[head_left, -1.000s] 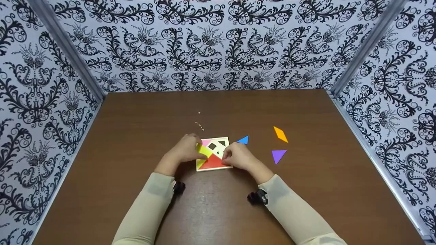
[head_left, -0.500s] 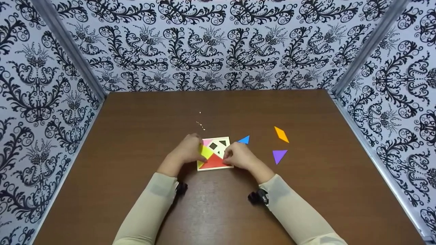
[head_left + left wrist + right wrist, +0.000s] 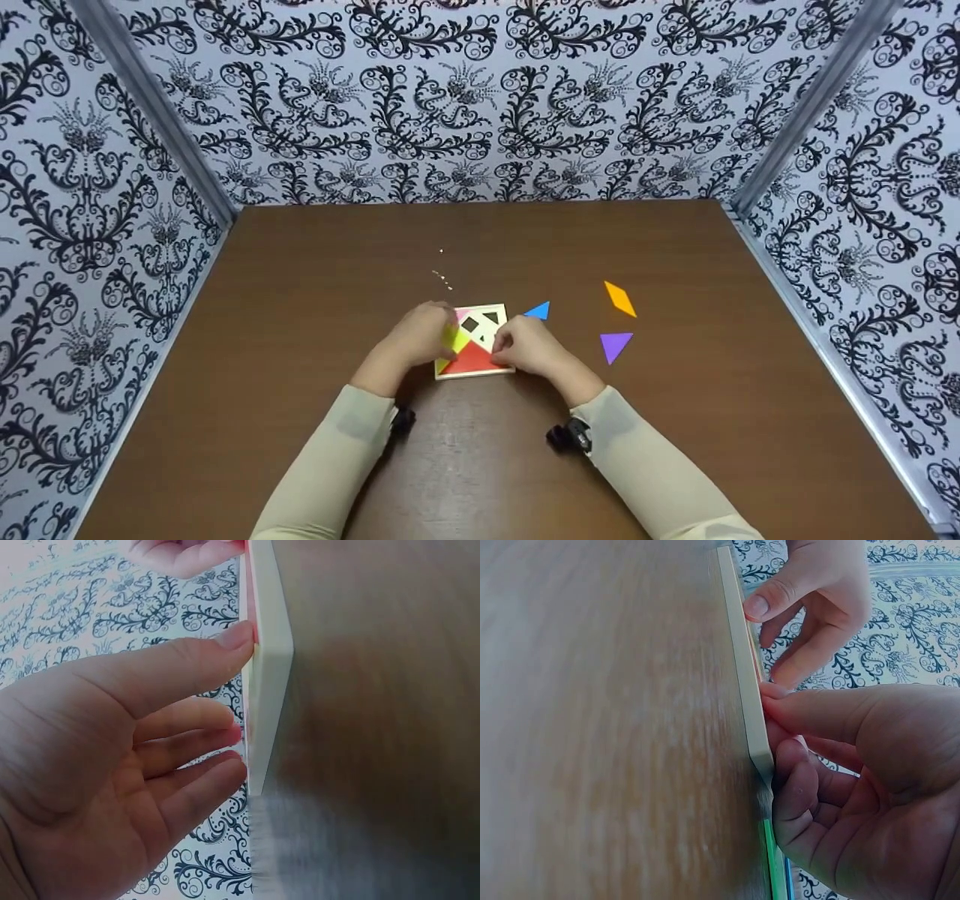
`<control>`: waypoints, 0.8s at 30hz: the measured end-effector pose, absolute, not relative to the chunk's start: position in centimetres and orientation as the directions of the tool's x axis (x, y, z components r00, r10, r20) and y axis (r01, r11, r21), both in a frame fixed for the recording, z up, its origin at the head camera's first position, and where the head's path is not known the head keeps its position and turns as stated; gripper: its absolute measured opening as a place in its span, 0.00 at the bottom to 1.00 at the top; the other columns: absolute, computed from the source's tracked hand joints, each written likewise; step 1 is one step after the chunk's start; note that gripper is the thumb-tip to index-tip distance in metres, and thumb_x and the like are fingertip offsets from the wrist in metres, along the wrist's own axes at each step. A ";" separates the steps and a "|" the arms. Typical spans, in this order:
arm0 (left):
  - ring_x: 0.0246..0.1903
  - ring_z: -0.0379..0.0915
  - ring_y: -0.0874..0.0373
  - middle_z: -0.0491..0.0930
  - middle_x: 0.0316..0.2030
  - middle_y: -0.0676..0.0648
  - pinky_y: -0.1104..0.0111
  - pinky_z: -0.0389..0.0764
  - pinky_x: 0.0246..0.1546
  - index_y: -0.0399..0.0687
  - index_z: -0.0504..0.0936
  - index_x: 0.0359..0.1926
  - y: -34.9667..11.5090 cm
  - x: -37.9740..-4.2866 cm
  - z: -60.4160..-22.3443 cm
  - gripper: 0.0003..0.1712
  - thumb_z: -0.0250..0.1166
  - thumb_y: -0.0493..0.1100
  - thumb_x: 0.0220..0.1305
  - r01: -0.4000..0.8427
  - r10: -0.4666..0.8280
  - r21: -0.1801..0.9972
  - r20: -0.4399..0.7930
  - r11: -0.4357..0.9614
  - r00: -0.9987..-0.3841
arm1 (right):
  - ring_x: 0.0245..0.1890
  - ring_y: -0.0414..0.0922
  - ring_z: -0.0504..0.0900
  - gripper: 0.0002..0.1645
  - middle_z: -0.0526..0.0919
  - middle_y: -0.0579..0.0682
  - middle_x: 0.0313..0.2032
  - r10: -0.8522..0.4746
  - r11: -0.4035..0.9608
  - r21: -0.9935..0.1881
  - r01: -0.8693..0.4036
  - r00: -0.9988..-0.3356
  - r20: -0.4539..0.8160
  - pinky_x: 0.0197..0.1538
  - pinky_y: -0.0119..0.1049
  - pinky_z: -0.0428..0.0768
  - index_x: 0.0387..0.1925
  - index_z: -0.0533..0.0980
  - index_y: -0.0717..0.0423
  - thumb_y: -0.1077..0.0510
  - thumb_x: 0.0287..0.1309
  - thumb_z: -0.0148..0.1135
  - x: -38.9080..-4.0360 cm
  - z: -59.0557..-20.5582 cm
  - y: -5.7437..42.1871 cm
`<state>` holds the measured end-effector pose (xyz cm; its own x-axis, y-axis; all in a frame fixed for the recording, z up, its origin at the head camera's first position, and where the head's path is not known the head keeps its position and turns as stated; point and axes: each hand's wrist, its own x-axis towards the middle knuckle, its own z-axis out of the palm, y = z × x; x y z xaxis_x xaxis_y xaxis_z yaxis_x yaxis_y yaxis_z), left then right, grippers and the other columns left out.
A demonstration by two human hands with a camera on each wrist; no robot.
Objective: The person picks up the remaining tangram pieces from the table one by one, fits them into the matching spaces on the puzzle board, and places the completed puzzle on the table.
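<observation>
A pale square tangram tray [image 3: 474, 376] lies on the table. In it are a large red triangle [image 3: 472, 360], a yellow piece [image 3: 460, 341] and part of a pink piece [image 3: 463, 310]. My left hand [image 3: 420, 334] rests at the tray's left side, its thumb on the pieces and its other fingers loosely bent, as the left wrist view shows. With curled fingers, my right hand [image 3: 530, 345] pinches at the right corner of the red triangle, by the tray's edge. A green piece [image 3: 775, 859] lies beside the tray under this hand, hidden in the head view.
Right of the tray lie a blue triangle [image 3: 538, 310], an orange parallelogram [image 3: 620, 298] and a purple triangle [image 3: 616, 346]. Dark cut-out shapes show on the tray's bare upper right. Patterned walls [image 3: 465, 105] border the brown table [image 3: 337, 247] at the back and sides.
My left hand has shifted slightly right over the tray, covering more of the yellow and pink pieces. The right hand keeps its place at the red triangle's corner.
</observation>
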<state>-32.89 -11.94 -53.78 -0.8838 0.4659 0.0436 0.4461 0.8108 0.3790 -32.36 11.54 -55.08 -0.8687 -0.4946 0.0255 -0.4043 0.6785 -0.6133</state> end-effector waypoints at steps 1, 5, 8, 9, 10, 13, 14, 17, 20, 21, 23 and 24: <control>0.48 0.81 0.42 0.85 0.44 0.41 0.51 0.83 0.53 0.39 0.85 0.31 -11.9 -32.9 -53.8 0.19 0.87 0.42 0.44 0.446 0.468 0.390 0.043 0.806 -0.883 | 0.22 0.35 0.74 0.08 0.85 0.44 0.20 -0.496 0.678 -0.612 -0.407 -0.868 0.027 0.29 0.31 0.75 0.21 0.88 0.52 0.62 0.52 0.80 -32.4 -55.1 11.5; 0.42 0.79 0.45 0.84 0.39 0.43 0.52 0.82 0.50 0.39 0.85 0.30 -11.9 -32.8 -53.8 0.18 0.86 0.40 0.45 0.445 0.468 0.408 0.048 0.797 -0.883 | 0.23 0.34 0.75 0.08 0.86 0.44 0.21 -0.502 0.672 -0.616 -0.411 -0.864 0.028 0.30 0.31 0.75 0.21 0.88 0.53 0.62 0.52 0.80 -32.4 -55.0 11.5; 0.40 0.78 0.45 0.83 0.37 0.43 0.52 0.82 0.48 0.37 0.86 0.32 -11.9 -32.8 -53.8 0.19 0.86 0.40 0.44 0.447 0.468 0.410 0.054 0.795 -0.882 | 0.23 0.34 0.75 0.08 0.86 0.45 0.21 -0.503 0.670 -0.623 -0.405 -0.864 0.021 0.30 0.30 0.75 0.22 0.88 0.53 0.62 0.52 0.80 -32.3 -54.9 11.6; 0.39 0.77 0.46 0.83 0.36 0.43 0.52 0.82 0.48 0.37 0.86 0.32 -11.9 -32.8 -53.8 0.19 0.87 0.40 0.44 0.445 0.465 0.412 0.056 0.795 -0.883 | 0.22 0.34 0.75 0.08 0.86 0.45 0.21 -0.502 0.668 -0.627 -0.401 -0.865 0.018 0.29 0.30 0.75 0.22 0.88 0.53 0.62 0.52 0.80 -32.3 -54.9 11.6; 0.38 0.76 0.46 0.82 0.36 0.43 0.53 0.82 0.47 0.37 0.86 0.32 -11.9 -32.8 -53.9 0.19 0.87 0.40 0.44 0.444 0.463 0.411 0.057 0.796 -0.884 | 0.22 0.34 0.75 0.08 0.86 0.44 0.21 -0.501 0.669 -0.629 -0.396 -0.865 0.012 0.29 0.30 0.75 0.22 0.88 0.53 0.62 0.52 0.80 -32.2 -55.0 11.6; 0.35 0.74 0.49 0.81 0.34 0.44 0.54 0.81 0.44 0.37 0.86 0.31 -11.9 -32.8 -53.9 0.19 0.87 0.41 0.44 0.445 0.463 0.397 0.057 0.802 -0.885 | 0.22 0.35 0.74 0.08 0.85 0.43 0.20 -0.497 0.672 -0.632 -0.386 -0.868 0.002 0.29 0.30 0.74 0.22 0.88 0.53 0.62 0.53 0.80 -32.2 -55.0 11.6; 0.35 0.73 0.50 0.80 0.33 0.45 0.54 0.81 0.43 0.38 0.86 0.31 -11.9 -32.8 -53.9 0.19 0.87 0.41 0.44 0.448 0.464 0.393 0.057 0.803 -0.884 | 0.22 0.35 0.74 0.08 0.85 0.43 0.20 -0.496 0.673 -0.632 -0.385 -0.868 0.000 0.29 0.30 0.74 0.22 0.88 0.53 0.62 0.53 0.80 -32.2 -55.0 11.6; 0.33 0.70 0.51 0.80 0.32 0.45 0.55 0.79 0.42 0.38 0.86 0.29 -11.9 -32.8 -53.9 0.18 0.86 0.41 0.44 0.462 0.476 0.379 0.064 0.802 -0.877 | 0.23 0.35 0.74 0.08 0.85 0.43 0.20 -0.497 0.673 -0.632 -0.385 -0.868 0.000 0.30 0.30 0.74 0.21 0.87 0.53 0.62 0.52 0.80 -32.3 -55.0 11.6; 0.32 0.68 0.53 0.78 0.30 0.47 0.57 0.77 0.39 0.38 0.86 0.28 -11.9 -32.8 -53.8 0.17 0.86 0.41 0.43 0.472 0.482 0.374 0.074 0.798 -0.873 | 0.23 0.35 0.73 0.08 0.84 0.43 0.20 -0.503 0.666 -0.634 -0.392 -0.864 0.006 0.30 0.30 0.73 0.21 0.87 0.53 0.63 0.52 0.80 -32.4 -55.0 11.7; 0.31 0.67 0.53 0.77 0.29 0.48 0.57 0.76 0.38 0.38 0.86 0.28 -11.9 -32.8 -53.8 0.17 0.86 0.41 0.43 0.474 0.482 0.373 0.077 0.798 -0.873 | 0.22 0.35 0.73 0.08 0.84 0.43 0.20 -0.508 0.662 -0.637 -0.396 -0.862 0.008 0.30 0.30 0.74 0.21 0.87 0.54 0.63 0.52 0.79 -32.3 -55.0 11.7; 0.30 0.65 0.54 0.75 0.27 0.49 0.58 0.75 0.36 0.38 0.86 0.27 -12.0 -32.8 -53.8 0.17 0.86 0.41 0.43 0.476 0.483 0.374 0.080 0.796 -0.872 | 0.22 0.35 0.73 0.08 0.84 0.43 0.20 -0.514 0.658 -0.638 -0.401 -0.858 0.009 0.29 0.30 0.73 0.21 0.87 0.54 0.62 0.53 0.79 -32.3 -55.0 11.7; 0.30 0.65 0.54 0.74 0.26 0.50 0.58 0.75 0.36 0.38 0.86 0.27 -12.0 -32.7 -53.8 0.17 0.86 0.41 0.43 0.474 0.483 0.378 0.080 0.795 -0.872 | 0.22 0.35 0.73 0.08 0.84 0.43 0.20 -0.517 0.656 -0.638 -0.402 -0.856 0.008 0.29 0.30 0.73 0.22 0.87 0.54 0.62 0.53 0.79 -32.3 -55.0 11.8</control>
<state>-32.75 -11.98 -53.83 -0.8722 0.4826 0.0795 0.4744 0.7951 0.3777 -32.33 11.75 -54.97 -0.8559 -0.5171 0.0078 -0.4023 0.6561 -0.6385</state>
